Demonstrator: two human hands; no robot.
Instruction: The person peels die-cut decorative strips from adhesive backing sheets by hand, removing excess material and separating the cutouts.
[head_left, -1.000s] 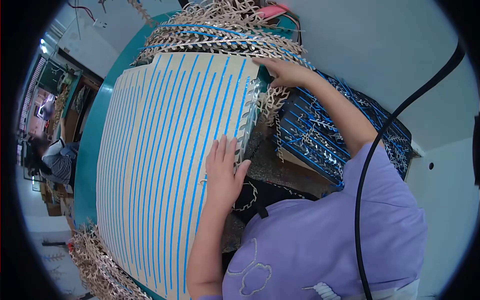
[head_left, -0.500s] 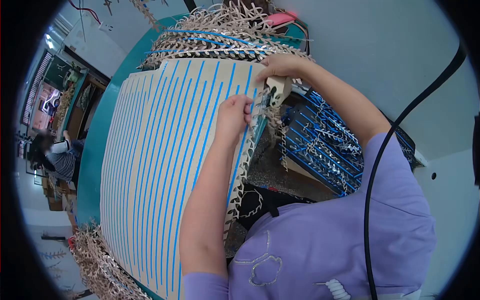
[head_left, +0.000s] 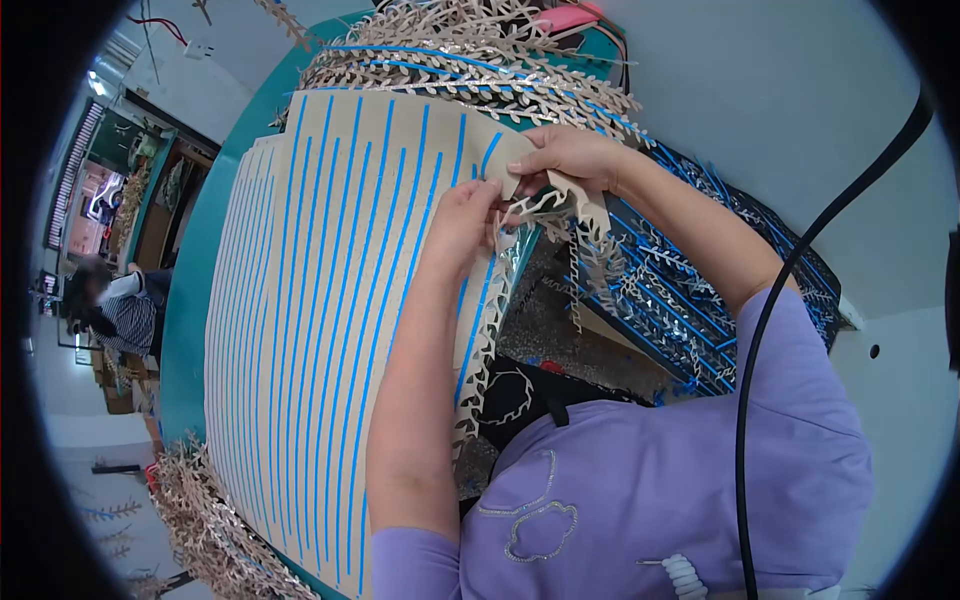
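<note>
A large beige sheet point(head_left: 330, 260) with blue parallel stripes lies over the table, its far right corner bent up. My right hand point(head_left: 575, 158) grips that corner, thumb on top. Close beside it, my left hand point(head_left: 465, 222) has its fingers pinched at the sheet's right edge, where a leaf-cut strip point(head_left: 487, 340) runs along and curls up beneath my right hand. What exactly sits between the left fingertips is partly hidden, but it appears to be the sheet's edge.
Leaf-shaped cut strips point(head_left: 450, 85) are heaped at the table's far end, more point(head_left: 215, 510) at the near left. A dark bin point(head_left: 680, 290) of blue and silvery strips stands to the right. A black cable point(head_left: 745, 400) hangs in front. Another person point(head_left: 125, 315) sits at far left.
The sheet's far right corner has been lifted and bent. My right hand has moved slightly down and right with it, and my left hand has come close to the right thumb.
</note>
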